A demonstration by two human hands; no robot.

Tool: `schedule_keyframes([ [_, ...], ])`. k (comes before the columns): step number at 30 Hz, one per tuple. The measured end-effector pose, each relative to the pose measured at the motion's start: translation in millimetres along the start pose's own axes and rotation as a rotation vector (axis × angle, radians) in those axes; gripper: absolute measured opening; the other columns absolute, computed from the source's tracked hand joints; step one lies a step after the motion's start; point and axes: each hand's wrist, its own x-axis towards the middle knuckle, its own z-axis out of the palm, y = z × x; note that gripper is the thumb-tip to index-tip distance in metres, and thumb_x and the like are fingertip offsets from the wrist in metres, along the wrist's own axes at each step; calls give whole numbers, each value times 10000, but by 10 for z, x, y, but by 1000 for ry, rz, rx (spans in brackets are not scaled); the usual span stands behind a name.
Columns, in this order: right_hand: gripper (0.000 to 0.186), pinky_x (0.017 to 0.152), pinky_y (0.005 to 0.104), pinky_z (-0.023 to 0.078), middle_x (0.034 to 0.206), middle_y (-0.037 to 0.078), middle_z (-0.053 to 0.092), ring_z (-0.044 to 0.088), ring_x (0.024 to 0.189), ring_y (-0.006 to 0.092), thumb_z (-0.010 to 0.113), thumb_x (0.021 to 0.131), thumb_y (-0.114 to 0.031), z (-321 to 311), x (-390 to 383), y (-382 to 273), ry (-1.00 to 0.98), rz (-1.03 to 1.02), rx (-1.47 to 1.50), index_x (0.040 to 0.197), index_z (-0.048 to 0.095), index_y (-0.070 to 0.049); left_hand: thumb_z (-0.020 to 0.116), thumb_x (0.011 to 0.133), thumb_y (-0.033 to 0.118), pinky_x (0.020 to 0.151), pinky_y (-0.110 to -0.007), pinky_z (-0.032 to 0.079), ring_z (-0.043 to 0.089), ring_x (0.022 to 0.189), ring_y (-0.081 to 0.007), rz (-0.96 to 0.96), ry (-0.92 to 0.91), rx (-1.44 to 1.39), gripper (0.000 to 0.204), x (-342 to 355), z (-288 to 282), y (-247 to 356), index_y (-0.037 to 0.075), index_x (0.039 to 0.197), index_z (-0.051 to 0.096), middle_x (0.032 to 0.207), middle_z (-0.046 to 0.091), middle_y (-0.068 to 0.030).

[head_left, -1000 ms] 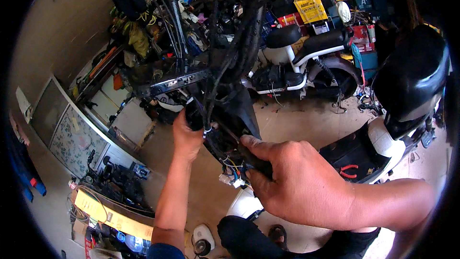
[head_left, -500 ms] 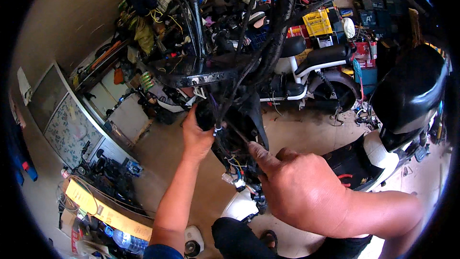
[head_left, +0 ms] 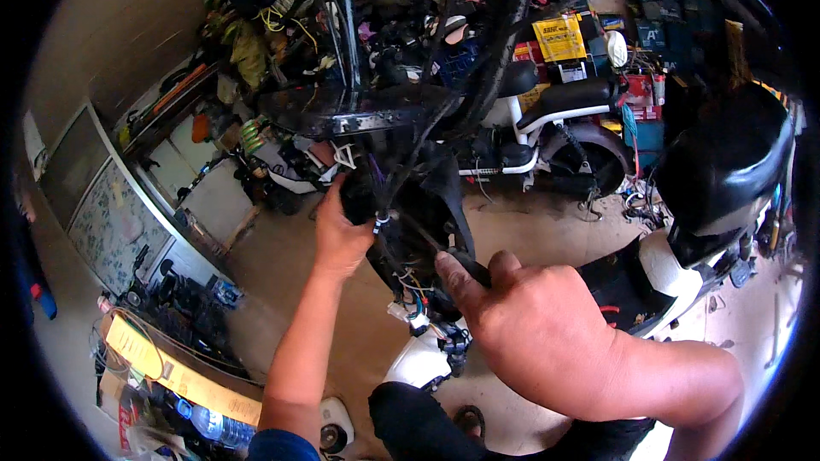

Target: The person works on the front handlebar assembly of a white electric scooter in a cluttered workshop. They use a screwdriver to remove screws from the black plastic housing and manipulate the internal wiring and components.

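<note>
In front of me stands the stripped front end of an electric scooter, with black metal framework [head_left: 376,125] and exposed wires. My left hand [head_left: 339,237] is closed round a dark rounded housing [head_left: 358,200] on its left side, the thumb near a white wire clip [head_left: 380,224]. From the right, my right hand [head_left: 538,324] grips what looks like a screwdriver [head_left: 426,239] by its dark handle, index finger laid along it. The thin shaft points up and left into the dark front assembly, where its tip is hidden. Loose wires with white connectors [head_left: 417,321] hang below.
The scooter's black seat [head_left: 726,162] is at the right. Behind it stands another white-framed scooter [head_left: 547,132] before heaped parts and boxes. A yellow cardboard strip [head_left: 184,371] and a plastic water bottle [head_left: 218,425] lie lower left. Black cables cross the upper middle.
The whole view has shifted slightly, so most things sit a little further left. Both hands keep their grips, with little visible movement against the scooter.
</note>
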Motion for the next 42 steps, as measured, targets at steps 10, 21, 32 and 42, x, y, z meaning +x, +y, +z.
schedule_keyframes([
  [10, 552, 448, 380, 502, 788, 163, 596, 652, 577, 270, 615, 908, -127, 250, -60, 3, 111, 8, 118, 1435, 564, 26, 884, 713, -36, 1052, -316, 464, 623, 1163, -143, -144, -23, -222, 774, -10, -32, 83, 12, 1410, 551, 1293, 675, -40],
  [21, 604, 424, 362, 473, 760, 124, 534, 619, 547, 229, 626, 858, -74, 548, -224, -1, 200, 37, 227, 1451, 565, 21, 868, 745, 0, 1062, -341, 476, 622, 1193, -179, -112, -69, -338, 790, -36, -2, 143, 21, 1444, 501, 1323, 651, -55],
  [32, 534, 458, 392, 506, 779, 183, 628, 650, 555, 309, 705, 854, -53, 572, -197, 25, 292, 168, 541, 1381, 634, -5, 917, 726, 146, 997, -339, 517, 639, 1149, -175, -115, -86, -288, 798, -19, -8, 183, 27, 1414, 529, 1300, 662, -40],
  [42, 493, 576, 417, 553, 754, 212, 665, 663, 593, 372, 747, 852, -83, 572, -184, 34, 364, 283, 878, 1332, 665, -6, 820, 814, 121, 934, -317, 516, 626, 1050, -154, -15, -27, -67, 644, -54, 1, 145, 18, 1382, 536, 1190, 666, -33],
])
